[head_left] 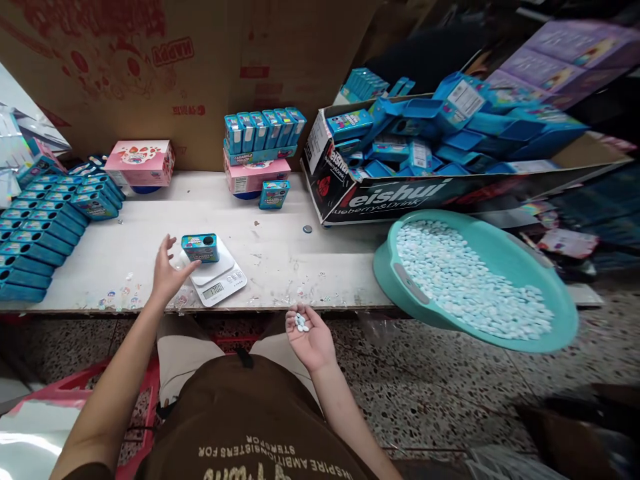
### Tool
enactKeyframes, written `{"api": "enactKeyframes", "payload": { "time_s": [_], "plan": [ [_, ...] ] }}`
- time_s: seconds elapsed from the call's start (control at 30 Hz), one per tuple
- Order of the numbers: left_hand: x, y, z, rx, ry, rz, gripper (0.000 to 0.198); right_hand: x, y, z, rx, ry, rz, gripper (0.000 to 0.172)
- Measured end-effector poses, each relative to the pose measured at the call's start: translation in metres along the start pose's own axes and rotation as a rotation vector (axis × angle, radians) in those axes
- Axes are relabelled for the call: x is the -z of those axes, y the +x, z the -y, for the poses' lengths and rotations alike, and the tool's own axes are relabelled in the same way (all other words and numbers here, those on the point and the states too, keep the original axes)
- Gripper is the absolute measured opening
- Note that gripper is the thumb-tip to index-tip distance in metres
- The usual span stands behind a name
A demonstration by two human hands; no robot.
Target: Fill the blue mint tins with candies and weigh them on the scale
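My left hand (169, 272) is beside a small blue candy tin (200, 248), fingers spread and thumb tip close to its lower edge; whether it touches I cannot tell. The tin has a dark round hole in its top and stands on a white digital scale (220, 285), whose display seems to read 170.0. My right hand (313, 340) is palm up in front of the table edge, its fingers curled around several pale blue candies (301, 323). To its right, a turquoise basin (400, 283) holds a large heap of similar candies (465, 280).
Rows of blue tins (43, 233) stand at the left. Pink boxes (140, 163) and stacked tins (265, 130) line the back against cardboard (210, 67). One tin (274, 195) stands in front. A black carton (400, 200) overflows with blue tins. A round disc (307, 229) lies mid-table.
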State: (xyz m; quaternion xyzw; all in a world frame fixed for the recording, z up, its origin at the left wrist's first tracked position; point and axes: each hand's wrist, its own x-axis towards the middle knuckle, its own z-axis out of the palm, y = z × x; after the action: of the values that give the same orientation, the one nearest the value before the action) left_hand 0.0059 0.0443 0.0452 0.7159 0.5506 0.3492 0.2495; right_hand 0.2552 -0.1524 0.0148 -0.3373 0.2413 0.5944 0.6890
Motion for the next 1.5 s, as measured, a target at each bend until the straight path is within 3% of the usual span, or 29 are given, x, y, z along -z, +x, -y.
{"api": "enactKeyframes", "payload": {
  "time_s": [0.13, 0.33, 0.43, 0.57, 0.7, 0.93, 1.27, 1.37, 1.5],
  "plan": [
    [-0.023, 0.019, -0.016, -0.029, -0.042, 0.134, 0.044, -0.026, 0.009, -0.002, 0.027, 0.033, 0.033, 0.023],
    [-0.031, 0.016, -0.091, -0.508, 0.025, 0.104, 0.035, -0.07, 0.058, 0.009, 0.007, 0.083, 0.129, 0.03],
    [-0.047, 0.014, -0.112, -0.65, 0.05, 0.186, 0.033, -0.083, 0.09, 0.018, -0.008, 0.104, 0.141, 0.033],
    [-0.08, 0.022, -0.107, -0.781, 0.176, 0.379, 0.03, -0.091, 0.117, 0.025, -0.063, 0.07, 0.176, 0.035],
    [-0.097, 0.032, -0.103, -0.827, 0.221, 0.396, 0.032, -0.096, 0.125, 0.026, -0.099, 0.07, 0.209, 0.029],
    [-0.099, 0.04, -0.113, -0.914, 0.265, 0.361, 0.035, -0.1, 0.137, 0.024, -0.057, 0.169, 0.173, 0.022],
    [-0.102, 0.033, -0.104, -0.871, 0.269, 0.333, 0.036, -0.096, 0.134, 0.033, -0.049, 0.2, 0.199, 0.024],
    [-0.101, 0.033, -0.105, -0.909, 0.287, 0.382, 0.035, -0.097, 0.132, 0.031, -0.055, 0.198, 0.206, 0.026],
    [-0.099, 0.031, -0.11, -0.92, 0.293, 0.348, 0.035, -0.098, 0.133, 0.027, -0.033, 0.184, 0.155, 0.026]
  ]
}}
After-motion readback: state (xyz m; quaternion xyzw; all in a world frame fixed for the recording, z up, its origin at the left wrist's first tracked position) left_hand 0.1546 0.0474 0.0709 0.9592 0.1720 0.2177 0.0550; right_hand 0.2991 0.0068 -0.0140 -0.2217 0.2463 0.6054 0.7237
